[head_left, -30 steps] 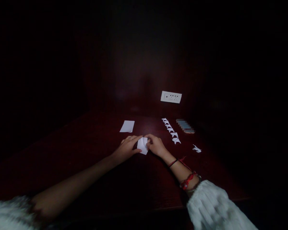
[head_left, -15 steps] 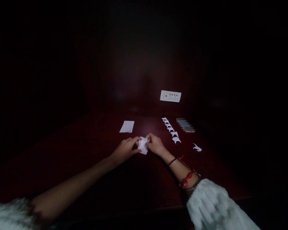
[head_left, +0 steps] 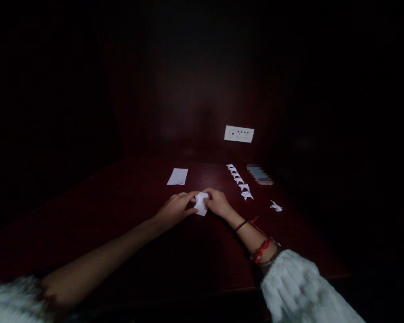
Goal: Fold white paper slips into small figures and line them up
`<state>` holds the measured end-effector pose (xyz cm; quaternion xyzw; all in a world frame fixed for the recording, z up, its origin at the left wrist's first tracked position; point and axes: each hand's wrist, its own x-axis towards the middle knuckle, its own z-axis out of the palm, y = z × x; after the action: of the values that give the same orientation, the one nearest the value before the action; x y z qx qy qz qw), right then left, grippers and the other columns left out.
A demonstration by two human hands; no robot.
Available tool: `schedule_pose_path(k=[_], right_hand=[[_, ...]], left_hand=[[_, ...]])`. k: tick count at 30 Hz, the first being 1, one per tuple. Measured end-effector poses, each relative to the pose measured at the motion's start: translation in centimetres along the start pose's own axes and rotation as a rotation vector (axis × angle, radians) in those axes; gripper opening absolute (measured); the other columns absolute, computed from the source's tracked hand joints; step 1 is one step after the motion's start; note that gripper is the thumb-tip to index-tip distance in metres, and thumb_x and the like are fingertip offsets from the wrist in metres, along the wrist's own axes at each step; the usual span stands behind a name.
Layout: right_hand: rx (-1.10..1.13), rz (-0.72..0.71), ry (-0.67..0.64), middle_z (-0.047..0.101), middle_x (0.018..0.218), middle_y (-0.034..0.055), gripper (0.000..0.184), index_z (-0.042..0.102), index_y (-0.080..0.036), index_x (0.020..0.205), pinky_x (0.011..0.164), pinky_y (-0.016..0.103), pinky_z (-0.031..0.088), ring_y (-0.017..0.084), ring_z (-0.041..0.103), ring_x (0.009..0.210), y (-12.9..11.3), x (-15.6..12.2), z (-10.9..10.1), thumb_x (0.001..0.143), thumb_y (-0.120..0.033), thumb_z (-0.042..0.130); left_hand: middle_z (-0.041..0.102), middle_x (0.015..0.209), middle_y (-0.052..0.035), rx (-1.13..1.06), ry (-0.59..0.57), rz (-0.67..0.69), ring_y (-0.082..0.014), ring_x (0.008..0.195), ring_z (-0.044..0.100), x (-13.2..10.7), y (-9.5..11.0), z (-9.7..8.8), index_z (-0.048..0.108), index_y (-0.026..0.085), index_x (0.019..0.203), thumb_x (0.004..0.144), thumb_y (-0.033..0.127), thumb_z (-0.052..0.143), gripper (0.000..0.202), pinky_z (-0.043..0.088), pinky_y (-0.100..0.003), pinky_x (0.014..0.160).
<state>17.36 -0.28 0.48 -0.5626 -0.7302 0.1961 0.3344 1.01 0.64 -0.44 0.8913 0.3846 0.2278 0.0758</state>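
**Mid-fold, with more room on the left than the right**

So the left hand [head_left: 177, 208] has its fingers [head_left: 191, 195] pinching a small white paper piece [head_left: 202, 209] by its left side, thumb at the near corner and index finger at the far one. The right hand [head_left: 219, 202] is gripping the right side, thumb over the top. The paper sits right between the two, low over the desk [head_left: 138, 188]; can't tell if it's actually resting on the wood.

My read: a fold is being shaped here. There's what looks like a crease, though it's too small and dim to swear to. I'd say the next move calls for the left hand holding steady while the right thumb presses the crease down, nice and square to the edges.

Moving out, a flat white sheet [head_left: 177, 176] lies just beyond the left hand. To the right there's a slanting row of folded paper pieces [head_left: 238, 180], near enough that a wide elbow swing might nudge it. Past that are a blurred-out smartphone [head_left: 260, 175] and a twisted paper scrap [head_left: 276, 206]. The desk's near edge runs well below the hands; its left side fades into the dark.
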Motion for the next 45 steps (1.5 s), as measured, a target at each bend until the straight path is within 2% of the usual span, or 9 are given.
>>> schedule_pose_path(k=[5,12,18,23,29,32,36,41,45], right_hand=[[0.025,0.030,-0.021,0.055,0.053,-0.0046,0.021,0.055,-0.018,0.076,0.055,0.017,0.038,0.008,0.052,0.053,0.0,0.0,-0.1,0.063,-0.007,0.045],[0.059,0.003,-0.025,0.054,0.053,-0.0058,0.020,0.054,-0.019,0.073,0.051,0.016,0.038,0.007,0.052,0.050,0.0,-0.1,-0.2,0.061,-0.005,0.046],[0.178,-0.043,-0.085,0.056,0.055,-0.0043,0.012,0.055,-0.017,0.075,0.051,0.016,0.039,0.007,0.053,0.050,0.4,-0.1,-0.1,0.066,-0.012,0.049],[0.169,-0.022,-0.061,0.057,0.052,-0.0025,0.007,0.055,-0.015,0.072,0.051,0.016,0.039,0.007,0.053,0.049,0.3,-0.2,-0.1,0.068,-0.018,0.051],[0.105,-0.030,-0.030,0.059,0.054,-0.0040,0.012,0.055,-0.017,0.076,0.052,0.015,0.039,0.007,0.053,0.051,0.7,0.0,-0.1,0.065,-0.013,0.049],[0.089,-0.059,-0.041,0.058,0.053,-0.0054,0.020,0.056,-0.019,0.080,0.052,0.015,0.039,0.007,0.053,0.051,0.8,0.0,-0.1,0.064,-0.011,0.048],[0.090,-0.046,-0.046,0.058,0.055,-0.0052,0.021,0.058,-0.019,0.078,0.053,0.015,0.039,0.007,0.053,0.052,0.5,-0.1,-0.1,0.062,-0.008,0.047],[0.091,-0.037,-0.048,0.056,0.052,-0.0054,0.021,0.058,-0.019,0.076,0.053,0.015,0.039,0.007,0.052,0.052,0.5,0.0,0.0,0.062,-0.008,0.046],[0.082,-0.048,-0.056,0.057,0.054,-0.0049,0.020,0.057,-0.019,0.075,0.052,0.016,0.038,0.007,0.051,0.051,0.5,0.0,0.0,0.062,-0.008,0.045]], left_hand=[[0.059,0.096,-0.0016,0.017,-0.011,0.006,-0.0175,0.098,0.046,-0.1,0.2,-0.2,0.027,0.021,0.120,0.071,0.032,0.053,0.056,0.032,-0.028,0.081],[0.057,0.097,-0.0018,0.049,-0.035,0.033,-0.0176,0.093,0.050,-0.1,0.9,-0.6,0.036,0.024,0.113,0.073,0.031,0.050,0.043,0.034,-0.027,0.078],[0.061,0.085,0.0002,0.058,0.016,-0.066,-0.0182,0.087,0.052,-0.3,1.8,-0.7,0.041,0.022,0.100,0.075,0.042,0.045,0.032,0.036,-0.027,0.072],[0.060,0.084,-0.0006,0.123,0.063,-0.125,-0.0183,0.083,0.053,-0.3,2.0,-0.4,0.038,0.021,0.102,0.076,0.028,0.042,0.027,0.037,-0.028,0.070],[0.053,0.093,-0.0040,0.165,0.102,-0.154,-0.0185,0.085,0.050,-0.3,2.0,-0.3,0.032,0.022,0.114,0.072,0.017,0.041,0.043,0.036,-0.028,0.072],[0.051,0.096,-0.0032,0.158,0.118,-0.095,-0.0186,0.089,0.047,-0.2,2.0,-0.5,0.041,0.022,0.104,0.071,0.017,0.042,0.034,0.035,-0.028,0.075],[0.052,0.082,-0.0015,0.163,0.139,-0.111,-0.0182,0.079,0.048,0.0,1.8,-0.8,0.046,0.022,0.090,0.076,0.025,0.038,0.016,0.036,-0.027,0.065],[0.051,0.075,0.0001,0.174,0.114,-0.172,-0.0173,0.074,0.049,0.1,1.5,-1.1,0.043,0.023,0.096,0.073,0.024,0.041,0.023,0.034,-0.024,0.058],[0.051,0.078,-0.0009,0.216,0.088,-0.158,-0.0174,0.074,0.048,0.1,1.4,-0.9,0.045,0.022,0.083,0.072,0.022,0.039,0.012,0.033,-0.025,0.057]])
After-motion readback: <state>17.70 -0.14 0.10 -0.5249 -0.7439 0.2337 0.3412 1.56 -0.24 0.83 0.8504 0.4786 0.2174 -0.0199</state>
